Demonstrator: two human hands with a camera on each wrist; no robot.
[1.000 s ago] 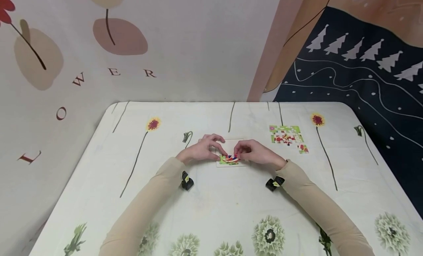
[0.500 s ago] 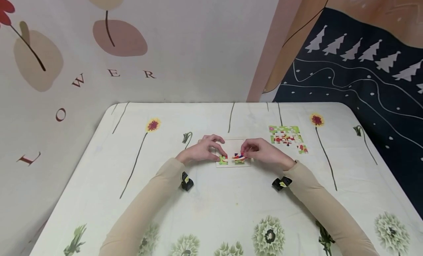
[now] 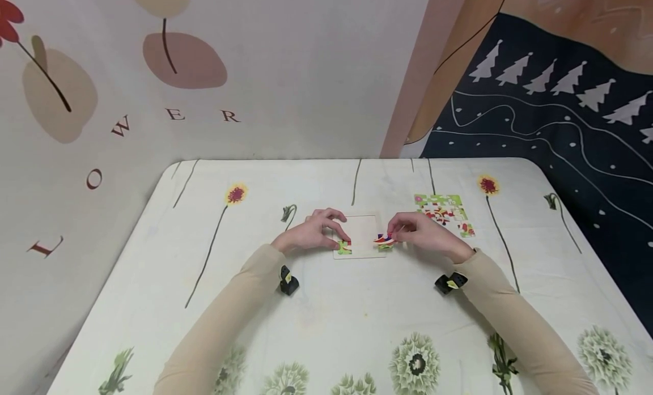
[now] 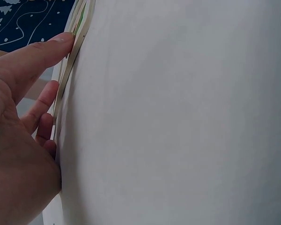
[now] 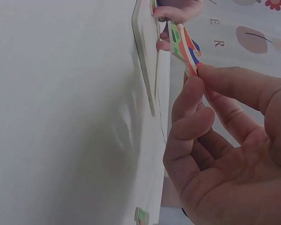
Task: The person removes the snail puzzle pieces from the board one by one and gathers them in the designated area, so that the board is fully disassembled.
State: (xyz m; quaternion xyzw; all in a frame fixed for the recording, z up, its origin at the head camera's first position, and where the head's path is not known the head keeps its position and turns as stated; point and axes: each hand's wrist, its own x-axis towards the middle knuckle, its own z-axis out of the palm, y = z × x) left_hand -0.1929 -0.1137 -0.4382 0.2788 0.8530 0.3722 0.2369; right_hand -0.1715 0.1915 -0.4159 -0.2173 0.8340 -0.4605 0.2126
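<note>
A shallow wooden puzzle tray point(image 3: 363, 228) lies on the table, with a green corner puzzle piece point(image 3: 345, 247) in its near left corner. My left hand point(image 3: 317, 230) rests at the tray's left side, fingers spread, thumb and index fingertip by that piece. In the left wrist view the fingers point(image 4: 61, 44) lie along the tray's edge. Between thumb and fingertips my right hand point(image 3: 420, 233) pinches a red, blue and green puzzle piece point(image 5: 183, 47), raised at the right end of the tray.
Several joined puzzle pieces point(image 3: 439, 201) lie on the table beyond my right hand, with a loose red and green piece point(image 3: 466, 230) beside them. The tablecloth point(image 3: 336, 304) has a printed flower pattern. A patterned wall cloth point(image 3: 306, 89) hangs at the back.
My right hand has moved right, carrying its puzzle piece from beside the corner piece to the tray's right end. The left hand has stayed in place.
</note>
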